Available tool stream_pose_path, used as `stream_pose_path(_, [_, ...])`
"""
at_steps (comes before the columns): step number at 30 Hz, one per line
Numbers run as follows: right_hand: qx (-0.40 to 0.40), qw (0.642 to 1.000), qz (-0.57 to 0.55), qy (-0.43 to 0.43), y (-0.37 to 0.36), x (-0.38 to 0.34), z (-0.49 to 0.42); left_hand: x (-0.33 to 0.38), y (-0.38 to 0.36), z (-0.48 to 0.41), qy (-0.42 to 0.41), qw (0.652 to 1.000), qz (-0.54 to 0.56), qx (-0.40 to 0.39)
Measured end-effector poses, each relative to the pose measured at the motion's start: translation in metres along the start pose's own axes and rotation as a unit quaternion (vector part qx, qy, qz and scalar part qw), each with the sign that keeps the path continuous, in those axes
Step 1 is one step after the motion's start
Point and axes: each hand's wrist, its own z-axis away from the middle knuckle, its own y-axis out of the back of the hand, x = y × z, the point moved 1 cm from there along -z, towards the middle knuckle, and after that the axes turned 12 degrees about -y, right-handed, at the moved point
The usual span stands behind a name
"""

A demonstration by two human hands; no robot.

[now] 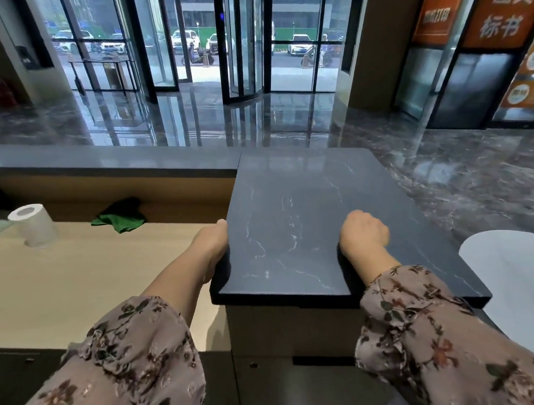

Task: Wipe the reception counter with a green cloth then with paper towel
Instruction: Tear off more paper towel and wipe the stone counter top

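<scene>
The raised counter slab [309, 224] is set right of the lower desk [72, 284]. On the desk, the paper towel roll [37, 225] is stood far left, and the cloth [120, 218] is laid to its right, against the back panel. The left hand [213, 249] is laid against the slab's left edge, and the right hand [363, 234] is rested on its top.

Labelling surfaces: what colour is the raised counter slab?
Dark grey counter slab, thin white veins. Head view.

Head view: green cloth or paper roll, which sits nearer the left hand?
The green cloth. It lies crumpled to the right of the paper roll, which puts it closer to the left hand at the left edge of the dark counter.
</scene>
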Motion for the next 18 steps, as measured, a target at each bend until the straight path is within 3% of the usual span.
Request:
stream_pose_path(3, [-0.015,1.0,-0.014,0.018,-0.011,-0.047,0.01,0.007,-0.002,-0.024,-0.004,1.0,0.004,-0.01])
stream_pose_path(9, [-0.032,0.982,0.005,0.185,-0.039,-0.163,0.04,0.028,0.002,-0.069,-0.012,0.998,0.032,-0.052])
stream_pose_path(18, [-0.005,0.98,0.022,0.2,-0.046,-0.226,-0.041,0.032,0.012,-0.132,0.018,0.992,0.089,-0.09])
